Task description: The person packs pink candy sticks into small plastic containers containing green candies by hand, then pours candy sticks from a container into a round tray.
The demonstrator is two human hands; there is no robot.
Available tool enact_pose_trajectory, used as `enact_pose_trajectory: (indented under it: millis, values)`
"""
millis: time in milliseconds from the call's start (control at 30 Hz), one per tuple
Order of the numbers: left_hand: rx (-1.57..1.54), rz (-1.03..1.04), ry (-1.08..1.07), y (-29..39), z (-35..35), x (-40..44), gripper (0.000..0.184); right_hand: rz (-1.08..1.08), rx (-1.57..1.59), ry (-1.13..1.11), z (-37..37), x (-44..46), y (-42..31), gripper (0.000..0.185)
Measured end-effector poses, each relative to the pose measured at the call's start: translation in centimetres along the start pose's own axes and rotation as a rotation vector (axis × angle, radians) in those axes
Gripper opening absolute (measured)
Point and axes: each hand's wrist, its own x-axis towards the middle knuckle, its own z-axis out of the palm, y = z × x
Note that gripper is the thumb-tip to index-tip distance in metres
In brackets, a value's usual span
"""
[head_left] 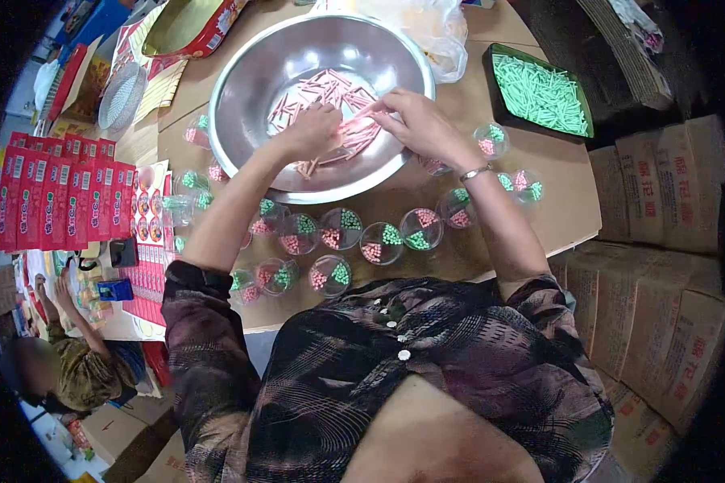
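Both hands are over a large steel bowl (246,88) with pink sticks (328,83) lying in its bottom. My left hand (310,131) is closed at the bowl's middle, its fingers curled on pink sticks. To its right, my right hand (415,121) pinches the other side of the same pink bunch (357,125), thumb and forefinger together. Clear round cups (340,229) holding pink and green pieces stand in rows between the bowl and my body. How many sticks each hand holds is too small to tell.
A black tray (584,121) of green sticks lies at the right. Red packets (64,197) stand at the left beside a sheet of round stickers (151,205). A plastic bag (443,36) lies behind the bowl. Cartons (652,185) are stacked at right. Another person (93,374) works at lower left.
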Motion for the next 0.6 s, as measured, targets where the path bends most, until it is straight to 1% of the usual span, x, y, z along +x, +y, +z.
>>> enact_pose_trajectory:
  millis: [33,167,200,333,400,433,467,500,567,600]
  values:
    - [0.003,0.005,-0.004,0.5,-0.7,-0.3,0.022,0.004,0.002,0.005,0.3,0.1,-0.3,0.022]
    - [-0.971,-0.125,0.041,2.9,-3.2,-2.3,0.017,0.034,0.494,0.157,2.0,1.6,-2.4,0.021]
    - [-0.970,-0.133,0.048,3.1,-3.1,-2.6,0.017,0.027,0.496,0.151,2.2,1.9,-2.8,0.021]
    - [-0.911,-0.164,0.148,4.1,-2.2,-3.2,0.022,0.148,0.284,0.087,3.1,3.2,-4.4,0.020]
    - [-0.877,-0.315,0.220,6.0,-3.6,-3.5,0.035,0.086,0.293,0.151,4.4,3.6,-3.7,0.020]
    - [-0.857,-0.368,0.204,6.2,-3.5,-3.2,0.049,-0.004,0.288,0.201,4.9,3.8,-3.6,0.022]
    - [-0.876,-0.373,0.282,6.2,-2.7,-3.0,0.060,0.010,0.329,0.185,5.1,3.9,-3.5,0.025]
    - [-0.892,-0.383,0.363,6.2,-2.0,-3.0,0.072,0.022,0.371,0.162,5.1,3.8,-3.8,0.027]
    - [-0.846,-0.463,0.353,6.6,-3.3,-3.3,0.092,0.110,0.453,-0.036,5.5,3.8,-2.2,0.032]
    - [-0.836,-0.455,0.342,6.5,-3.6,-3.3,0.102,0.192,0.561,-0.098,4.9,3.6,-3.1,0.035]
